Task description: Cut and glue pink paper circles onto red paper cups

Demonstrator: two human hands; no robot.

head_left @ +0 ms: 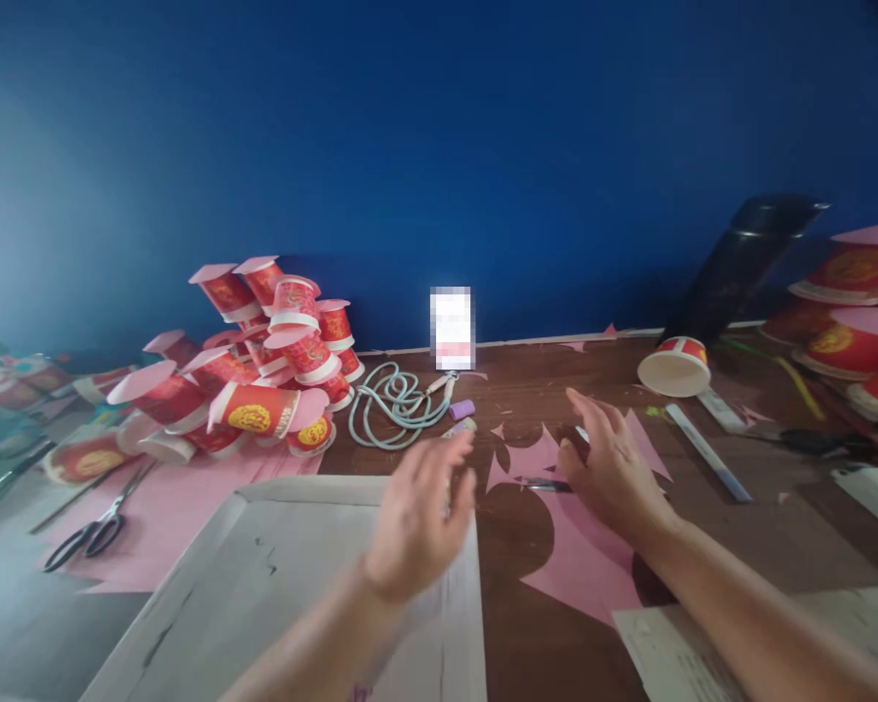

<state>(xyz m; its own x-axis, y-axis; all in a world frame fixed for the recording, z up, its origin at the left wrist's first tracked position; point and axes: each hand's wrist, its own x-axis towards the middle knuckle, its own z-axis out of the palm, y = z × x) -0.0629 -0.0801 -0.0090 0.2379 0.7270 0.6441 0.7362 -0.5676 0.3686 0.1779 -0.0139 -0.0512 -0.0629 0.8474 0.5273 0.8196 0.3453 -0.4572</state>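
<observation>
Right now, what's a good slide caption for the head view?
Left hand above a white tray, right hand by cut pink paper, red cups piled at left.

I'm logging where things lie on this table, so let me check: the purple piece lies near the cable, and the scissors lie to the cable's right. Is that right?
Not quite: the head view shows the scissors to the left of the cable, not to its right. The purple piece does lie near the cable.
</observation>
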